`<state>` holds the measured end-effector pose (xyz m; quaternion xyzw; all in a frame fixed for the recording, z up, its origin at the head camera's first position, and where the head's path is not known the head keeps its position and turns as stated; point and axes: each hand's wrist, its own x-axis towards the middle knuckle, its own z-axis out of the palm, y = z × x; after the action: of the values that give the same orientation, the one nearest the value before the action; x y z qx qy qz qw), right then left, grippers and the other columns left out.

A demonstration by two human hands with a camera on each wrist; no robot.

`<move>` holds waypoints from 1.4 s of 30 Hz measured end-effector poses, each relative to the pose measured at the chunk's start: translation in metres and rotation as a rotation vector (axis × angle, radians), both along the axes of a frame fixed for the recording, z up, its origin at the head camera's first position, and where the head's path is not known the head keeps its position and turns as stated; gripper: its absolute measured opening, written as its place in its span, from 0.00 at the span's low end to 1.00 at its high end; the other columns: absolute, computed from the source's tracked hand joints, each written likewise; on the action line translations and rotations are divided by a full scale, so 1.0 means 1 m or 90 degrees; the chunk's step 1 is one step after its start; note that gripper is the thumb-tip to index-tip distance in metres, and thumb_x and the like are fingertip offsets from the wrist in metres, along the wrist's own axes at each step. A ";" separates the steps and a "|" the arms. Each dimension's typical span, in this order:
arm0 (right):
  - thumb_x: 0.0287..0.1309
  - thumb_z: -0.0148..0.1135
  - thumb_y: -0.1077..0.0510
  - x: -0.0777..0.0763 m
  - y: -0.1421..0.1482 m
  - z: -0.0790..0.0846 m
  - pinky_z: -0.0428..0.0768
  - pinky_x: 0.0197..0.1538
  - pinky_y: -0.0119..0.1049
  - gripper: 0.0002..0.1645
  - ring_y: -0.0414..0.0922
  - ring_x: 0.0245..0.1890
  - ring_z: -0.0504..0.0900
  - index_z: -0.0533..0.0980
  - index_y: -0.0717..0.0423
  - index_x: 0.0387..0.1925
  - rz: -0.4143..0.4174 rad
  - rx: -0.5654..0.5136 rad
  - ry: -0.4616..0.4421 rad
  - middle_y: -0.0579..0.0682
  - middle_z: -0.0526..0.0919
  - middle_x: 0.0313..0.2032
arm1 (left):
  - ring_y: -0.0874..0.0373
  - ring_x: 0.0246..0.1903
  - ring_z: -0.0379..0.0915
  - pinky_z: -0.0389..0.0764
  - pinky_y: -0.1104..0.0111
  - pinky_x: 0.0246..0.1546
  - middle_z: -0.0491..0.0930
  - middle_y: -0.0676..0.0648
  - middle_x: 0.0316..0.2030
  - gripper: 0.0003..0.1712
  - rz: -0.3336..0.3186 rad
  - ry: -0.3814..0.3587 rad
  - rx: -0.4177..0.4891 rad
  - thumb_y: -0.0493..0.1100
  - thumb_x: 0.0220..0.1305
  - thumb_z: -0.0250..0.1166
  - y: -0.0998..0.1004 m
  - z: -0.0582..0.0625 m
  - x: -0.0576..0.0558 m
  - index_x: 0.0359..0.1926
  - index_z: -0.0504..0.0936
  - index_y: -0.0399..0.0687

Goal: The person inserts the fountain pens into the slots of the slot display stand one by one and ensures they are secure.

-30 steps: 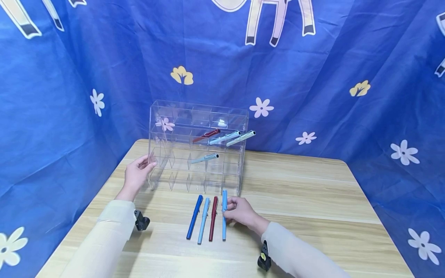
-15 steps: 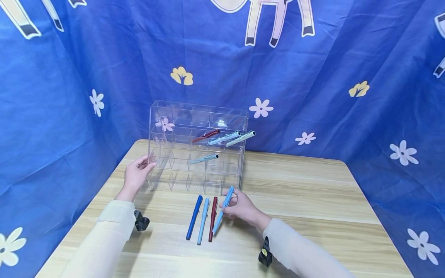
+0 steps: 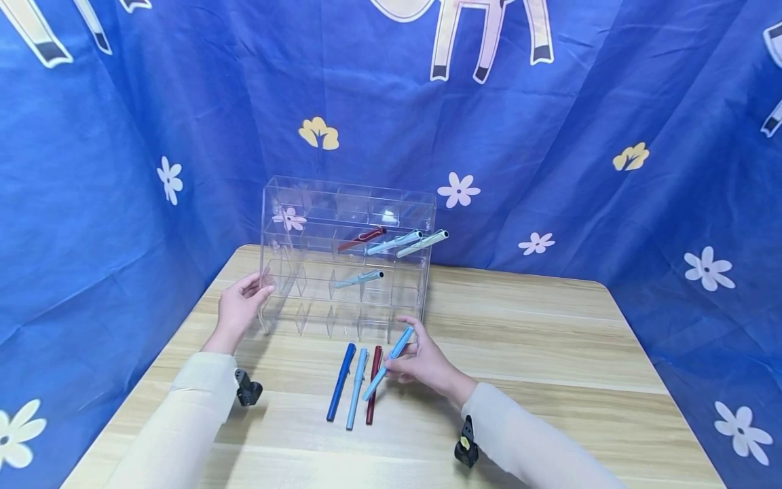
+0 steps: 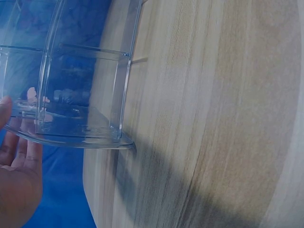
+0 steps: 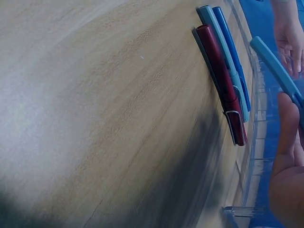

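My left hand [image 3: 239, 307] grips the left side wall of a clear acrylic rack [image 3: 318, 309], thumb on the near side and fingers behind it in the left wrist view. In front of the rack, my right hand [image 3: 427, 363] pinches a light blue pen [image 3: 380, 380], raised off the table and slanting down to the left over a dark red pen [image 5: 216, 66]. That red pen lies beside another light blue pen [image 3: 357, 394] and a dark blue pen [image 3: 340, 387], all roughly parallel on the table.
Several pens stick out of the rack's compartments: a dark red pen [image 3: 363, 238], a light blue pen [image 3: 396, 242] and a pale green pen [image 3: 424, 243], with a lighter blue pen [image 3: 360, 279] one row lower. A blue patterned curtain [image 3: 519, 136] hangs behind the wooden table [image 3: 550, 380].
My right hand has lifted the rightmost light blue pen off the table and tilted it, its lower end swinging left over the red pen. The left hand stays on the rack.
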<state>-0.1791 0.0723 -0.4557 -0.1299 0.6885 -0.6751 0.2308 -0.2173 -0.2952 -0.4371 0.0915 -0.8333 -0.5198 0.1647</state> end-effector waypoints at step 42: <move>0.57 0.64 0.68 -0.019 0.008 0.012 0.85 0.42 0.44 0.17 0.51 0.38 0.85 0.71 0.73 0.45 -0.057 -0.061 0.095 0.61 0.84 0.37 | 0.40 0.57 0.69 0.74 0.82 0.47 0.73 0.31 0.55 0.29 0.002 -0.005 0.016 0.43 0.65 0.63 -0.002 -0.003 -0.002 0.63 0.69 0.32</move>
<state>-0.1978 0.0803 -0.4436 -0.1601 0.6759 -0.7052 0.1419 -0.2197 -0.2968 -0.4400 0.0967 -0.8272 -0.5295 0.1613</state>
